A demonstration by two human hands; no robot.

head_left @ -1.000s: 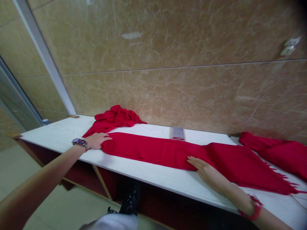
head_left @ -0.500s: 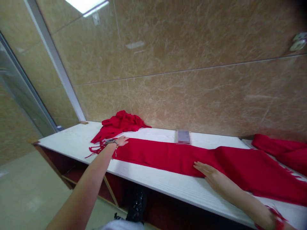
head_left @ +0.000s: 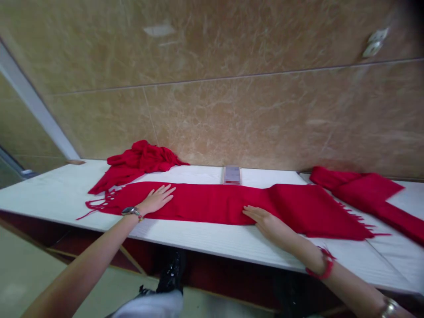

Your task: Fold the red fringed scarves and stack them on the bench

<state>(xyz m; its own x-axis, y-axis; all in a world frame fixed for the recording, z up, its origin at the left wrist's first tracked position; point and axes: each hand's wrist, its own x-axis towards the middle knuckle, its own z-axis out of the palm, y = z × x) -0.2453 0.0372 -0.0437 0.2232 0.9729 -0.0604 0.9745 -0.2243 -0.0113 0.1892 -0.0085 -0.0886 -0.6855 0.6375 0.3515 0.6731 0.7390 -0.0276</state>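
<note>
A long red scarf [head_left: 205,204] with fringed ends lies stretched out along the white cabinet top. My left hand [head_left: 156,199] rests flat on its left part, fingers spread, with a watch at the wrist. Lower on the right, my right hand [head_left: 261,217] lies with straight fingers on the scarf's near edge. Toward its right end the scarf widens, and its fringe hangs out over the white surface. Neither hand grasps the cloth.
A crumpled red cloth [head_left: 145,160] lies at the back left against the tiled wall [head_left: 215,119]. Another red cloth [head_left: 364,190] lies folded at the right. Behind the scarf is a small grey rectangular thing [head_left: 232,175], blurred. Open shelves are under the white cabinet top [head_left: 198,234].
The view has shifted right, showing the scarf's right fringe. My left hand has slid onto the scarf with fingers spread. My right hand stays at the near edge.
</note>
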